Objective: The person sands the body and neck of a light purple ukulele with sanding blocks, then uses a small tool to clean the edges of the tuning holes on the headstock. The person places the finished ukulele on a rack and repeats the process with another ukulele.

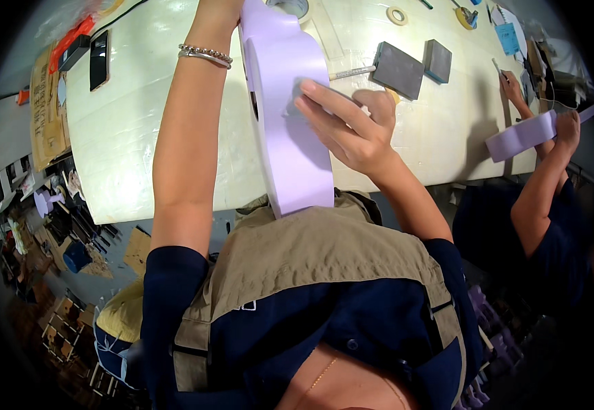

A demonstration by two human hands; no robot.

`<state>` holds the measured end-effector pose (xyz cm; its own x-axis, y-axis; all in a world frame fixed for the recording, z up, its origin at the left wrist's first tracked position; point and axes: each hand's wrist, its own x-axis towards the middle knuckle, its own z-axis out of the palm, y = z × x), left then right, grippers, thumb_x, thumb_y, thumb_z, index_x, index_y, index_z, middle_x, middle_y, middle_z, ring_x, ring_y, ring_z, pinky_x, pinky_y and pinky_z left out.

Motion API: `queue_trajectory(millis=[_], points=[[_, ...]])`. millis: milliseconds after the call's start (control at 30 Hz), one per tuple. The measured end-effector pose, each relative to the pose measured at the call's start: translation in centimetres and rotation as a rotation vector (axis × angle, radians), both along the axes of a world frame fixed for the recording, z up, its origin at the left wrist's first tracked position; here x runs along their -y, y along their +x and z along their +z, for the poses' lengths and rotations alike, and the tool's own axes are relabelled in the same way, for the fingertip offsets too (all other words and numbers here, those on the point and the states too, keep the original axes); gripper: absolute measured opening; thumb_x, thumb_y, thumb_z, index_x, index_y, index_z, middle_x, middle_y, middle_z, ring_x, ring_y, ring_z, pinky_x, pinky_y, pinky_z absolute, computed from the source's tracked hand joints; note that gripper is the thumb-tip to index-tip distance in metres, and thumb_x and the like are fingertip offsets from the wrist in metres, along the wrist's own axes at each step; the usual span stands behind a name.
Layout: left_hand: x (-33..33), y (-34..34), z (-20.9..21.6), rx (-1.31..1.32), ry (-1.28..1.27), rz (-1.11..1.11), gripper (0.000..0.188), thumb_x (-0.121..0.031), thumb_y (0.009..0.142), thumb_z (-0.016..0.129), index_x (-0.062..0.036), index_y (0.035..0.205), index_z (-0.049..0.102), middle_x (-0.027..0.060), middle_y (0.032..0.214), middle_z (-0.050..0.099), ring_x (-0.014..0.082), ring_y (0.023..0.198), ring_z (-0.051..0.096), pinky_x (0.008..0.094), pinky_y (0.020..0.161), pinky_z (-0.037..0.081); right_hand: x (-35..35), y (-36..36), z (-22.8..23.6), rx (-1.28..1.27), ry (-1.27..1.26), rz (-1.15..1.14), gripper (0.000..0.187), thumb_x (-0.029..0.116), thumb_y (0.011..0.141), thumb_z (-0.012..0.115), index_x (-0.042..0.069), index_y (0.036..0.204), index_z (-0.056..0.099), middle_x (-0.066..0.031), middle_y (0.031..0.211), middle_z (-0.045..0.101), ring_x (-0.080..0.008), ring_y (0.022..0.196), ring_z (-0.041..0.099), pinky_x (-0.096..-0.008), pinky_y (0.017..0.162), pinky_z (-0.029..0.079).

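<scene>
A lavender guitar-like instrument body [290, 116] stands on its narrow edge, its smooth curved side turned up toward me. Its lower end rests against my apron [311, 242], and part of a dark opening shows on its left face. My left hand [222, 8] is at the far end of the body, mostly cut off by the top of the picture, with its fingers out of sight. My right hand [355, 133] is open, its fingers stretched out over the lavender side. The fingertips are at the surface or just above it; which of these I cannot tell.
On the pale table [126, 157] lie two grey sanding blocks [398, 70], a pen [352, 72], tape rolls [397, 16] and a phone [99, 60]. To the right, a co-worker [536, 205] holds another lavender instrument [521, 137]. Cardboard [47, 109] leans at the left.
</scene>
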<state>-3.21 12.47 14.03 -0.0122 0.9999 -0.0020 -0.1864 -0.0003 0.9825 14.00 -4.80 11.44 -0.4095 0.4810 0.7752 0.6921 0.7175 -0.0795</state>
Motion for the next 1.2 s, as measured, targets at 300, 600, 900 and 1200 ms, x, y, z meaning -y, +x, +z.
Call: queue_trajectory(millis=[300,600,900,1200], points=[[0.5,-0.3,0.4,-0.003,0.019,0.021,0.019,-0.019,0.083,0.060,-0.0029,0.091,0.055,-0.0001,0.064,0.048,0.0092,0.046,0.046,0.0226,0.042,0.037,0.7,-0.8,0.3,-0.028,-0.060,-0.029,0.043,0.011,0.055,0.073,0.015,0.098,0.072,0.0071,0.116,0.062,-0.0151,0.071,0.036,-0.0242,0.064,0.032],[0.5,-0.4,0.1,0.007,0.043,-0.001,0.015,-0.018,0.083,0.059,-0.0038,0.088,0.056,-0.0001,0.064,0.049,0.0087,0.046,0.046,0.0219,0.042,0.037,0.3,-1.8,0.7,-0.078,-0.063,-0.078,0.036,0.019,0.058,0.075,0.023,0.093,0.072,0.0153,0.111,0.063,-0.0114,0.065,0.038,-0.0228,0.057,0.030],[-0.1,0.1,-0.4,0.019,0.057,-0.010,0.015,-0.018,0.083,0.059,-0.0036,0.088,0.055,-0.0004,0.063,0.049,0.0088,0.046,0.046,0.0222,0.042,0.037,-0.6,-1.3,1.4,-0.061,-0.097,-0.064,0.042,0.016,0.060,0.073,0.021,0.102,0.070,0.0126,0.111,0.064,-0.0132,0.063,0.039,-0.0234,0.057,0.034],[-0.8,-0.8,-1.3,0.016,-0.029,0.034,0.020,-0.020,0.082,0.062,-0.0035,0.090,0.055,0.0005,0.064,0.049,0.0101,0.045,0.046,0.0227,0.041,0.037,1.7,1.7,0.2,-0.101,-0.260,0.302,0.037,0.013,0.066,0.070,0.013,0.103,0.069,0.0018,0.115,0.064,-0.0145,0.066,0.047,-0.0236,0.058,0.040]])
